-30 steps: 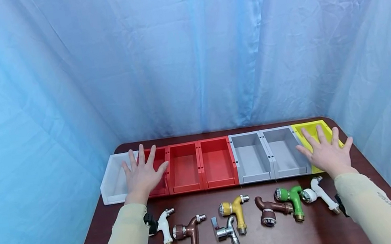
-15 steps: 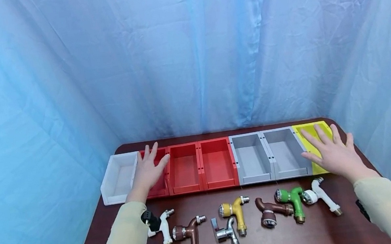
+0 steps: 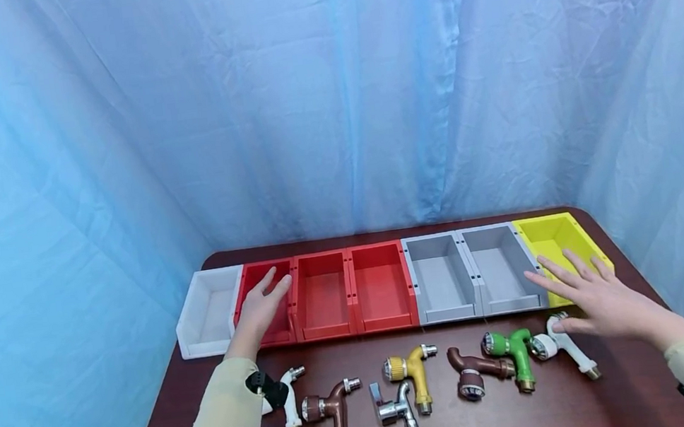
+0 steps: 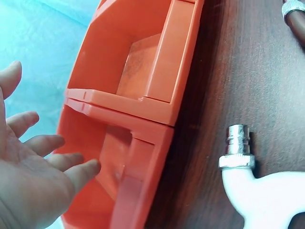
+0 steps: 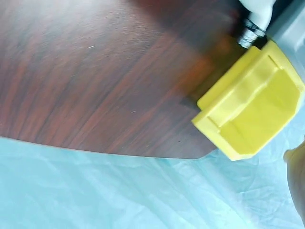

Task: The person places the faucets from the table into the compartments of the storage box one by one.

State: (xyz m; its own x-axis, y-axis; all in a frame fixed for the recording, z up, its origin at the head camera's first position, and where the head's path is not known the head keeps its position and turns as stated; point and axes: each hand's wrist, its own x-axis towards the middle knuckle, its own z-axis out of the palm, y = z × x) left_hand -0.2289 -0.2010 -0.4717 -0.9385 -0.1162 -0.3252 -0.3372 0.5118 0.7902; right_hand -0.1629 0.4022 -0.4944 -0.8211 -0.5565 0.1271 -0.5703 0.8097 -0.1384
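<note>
My left hand (image 3: 259,312) hovers over the leftmost red bin (image 3: 276,332), fingers spread and nothing in them. Below its wrist a white tap (image 3: 290,403) with a brass end lies on the table, partly covered by the black wrist strap. My right hand (image 3: 606,302), also spread and holding nothing, hangs at the front of the yellow bin (image 3: 589,240). Its thumb overlaps a second white tap (image 3: 571,349) in the head view. Beside that tap lies a green tap (image 3: 518,355). In the right wrist view only a sliver of the hand (image 5: 298,179) shows at the edge.
Between the hands lie a brown tap (image 3: 339,417), a chrome tap (image 3: 397,410), a yellow tap (image 3: 418,378) and another brown tap (image 3: 489,364). Behind them, a white bin (image 3: 207,347), more red bins and two grey bins (image 3: 447,313) join the row. Blue curtains (image 3: 328,101) enclose the table.
My right hand has drawn back from over the yellow bin toward the front and turned sideways. My left hand has turned thumb-up and shifted slightly right, off the white bin. The taps stay put.
</note>
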